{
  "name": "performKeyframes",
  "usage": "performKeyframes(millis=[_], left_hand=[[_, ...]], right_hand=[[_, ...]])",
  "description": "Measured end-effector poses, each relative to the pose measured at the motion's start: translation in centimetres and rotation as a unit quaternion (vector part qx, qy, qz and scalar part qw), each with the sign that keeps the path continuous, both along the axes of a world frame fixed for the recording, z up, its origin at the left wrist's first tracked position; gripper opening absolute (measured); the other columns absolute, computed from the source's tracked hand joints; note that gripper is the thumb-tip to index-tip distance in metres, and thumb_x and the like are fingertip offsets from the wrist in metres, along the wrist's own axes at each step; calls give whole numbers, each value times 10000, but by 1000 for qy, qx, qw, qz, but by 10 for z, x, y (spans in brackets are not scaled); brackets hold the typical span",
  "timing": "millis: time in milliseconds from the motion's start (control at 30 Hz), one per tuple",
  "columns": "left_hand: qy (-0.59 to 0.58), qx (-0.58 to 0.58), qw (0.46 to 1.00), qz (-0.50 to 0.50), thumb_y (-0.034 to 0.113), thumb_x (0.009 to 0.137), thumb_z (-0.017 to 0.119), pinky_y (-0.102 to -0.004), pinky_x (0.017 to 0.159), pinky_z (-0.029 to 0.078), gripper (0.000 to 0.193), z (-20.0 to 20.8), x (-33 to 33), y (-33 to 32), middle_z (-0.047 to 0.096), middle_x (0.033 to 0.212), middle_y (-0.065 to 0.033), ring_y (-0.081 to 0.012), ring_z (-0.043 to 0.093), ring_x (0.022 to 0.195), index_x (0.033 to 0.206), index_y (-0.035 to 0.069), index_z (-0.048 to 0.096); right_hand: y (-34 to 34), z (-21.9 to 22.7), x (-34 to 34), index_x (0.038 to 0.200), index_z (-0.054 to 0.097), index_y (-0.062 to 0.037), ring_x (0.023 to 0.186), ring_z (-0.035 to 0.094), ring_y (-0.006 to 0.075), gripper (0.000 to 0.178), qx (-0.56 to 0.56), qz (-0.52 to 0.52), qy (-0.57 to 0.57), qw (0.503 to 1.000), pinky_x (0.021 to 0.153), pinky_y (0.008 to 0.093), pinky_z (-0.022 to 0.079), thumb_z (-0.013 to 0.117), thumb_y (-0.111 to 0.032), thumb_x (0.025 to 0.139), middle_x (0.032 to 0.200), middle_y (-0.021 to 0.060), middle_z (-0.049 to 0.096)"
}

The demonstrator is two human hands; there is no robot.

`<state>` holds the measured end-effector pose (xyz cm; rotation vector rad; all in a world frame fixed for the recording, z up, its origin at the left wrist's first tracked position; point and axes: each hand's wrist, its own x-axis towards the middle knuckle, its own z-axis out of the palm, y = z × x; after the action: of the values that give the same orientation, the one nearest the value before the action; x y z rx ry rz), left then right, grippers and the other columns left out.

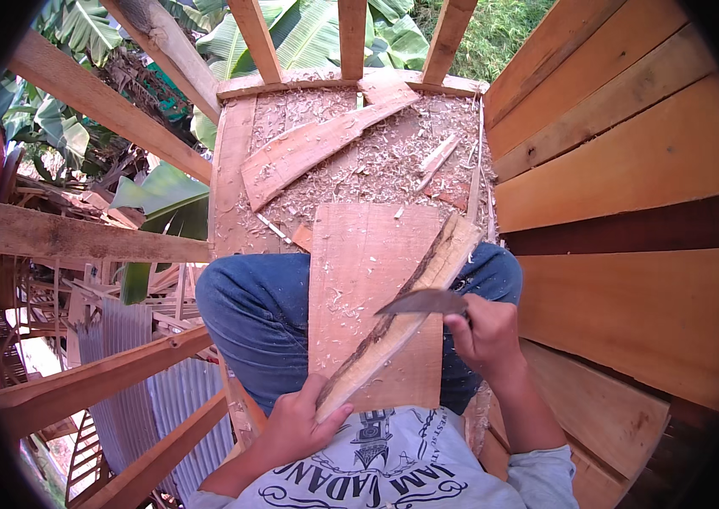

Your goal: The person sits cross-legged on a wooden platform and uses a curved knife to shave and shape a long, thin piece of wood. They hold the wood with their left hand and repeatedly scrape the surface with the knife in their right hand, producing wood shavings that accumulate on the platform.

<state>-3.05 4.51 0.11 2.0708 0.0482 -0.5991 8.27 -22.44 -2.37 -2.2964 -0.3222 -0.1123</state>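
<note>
My left hand (307, 422) is closed around the near end of a long piece of wood (440, 265) with a strip of dark bark along its left edge. The piece slants up and to the right over a flat wooden board (349, 280) lying across my lap. In my right hand (487, 335) is a knife with a dark curved blade (423, 302), its handle mostly hidden by the fingers. The blade lies across the middle of the wood, its tip pointing left. Small shavings are scattered on the board.
Beyond my knees, shavings cover a wooden floor (236, 229) holding a larger cut plank (317, 148) and a splintered offcut (438, 161). Slatted wooden rails (88, 233) fan out on the left and ahead. A plank wall (622, 161) rises on the right. Corrugated sheets (186, 399) lie below left.
</note>
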Motion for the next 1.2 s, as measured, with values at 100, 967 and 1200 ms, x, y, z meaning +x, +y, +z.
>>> performKeyframes(millis=[100, 967, 1200], left_hand=[[-1, 2, 1000, 3, 270, 876, 654, -447, 576, 500, 353, 2, 2, -3, 615, 681, -249, -423, 655, 683, 1018, -10, 492], [-28, 22, 999, -24, 279, 856, 678, -438, 552, 501, 374, -1, 15, -4, 611, 691, -241, -413, 647, 645, 1002, -17, 502], [-42, 46, 998, -24, 286, 843, 689, -408, 563, 508, 383, -4, 4, 0, 618, 670, -214, -380, 663, 633, 988, -20, 510]], right_hand=[[-15, -8, 9, 768, 568, -9, 539, 563, 365, 313, -50, -49, 1, 998, 471, 381, 421, 587, -279, 927, 600, 174, 523], [-7, -2, 8, 782, 579, 18, 476, 489, 324, 317, 56, -85, 110, 989, 478, 362, 395, 551, -247, 952, 579, 170, 490], [-60, -24, 47, 697, 498, 28, 480, 374, 91, 417, 196, -263, 104, 939, 444, 305, 301, 502, -269, 988, 520, 81, 374]])
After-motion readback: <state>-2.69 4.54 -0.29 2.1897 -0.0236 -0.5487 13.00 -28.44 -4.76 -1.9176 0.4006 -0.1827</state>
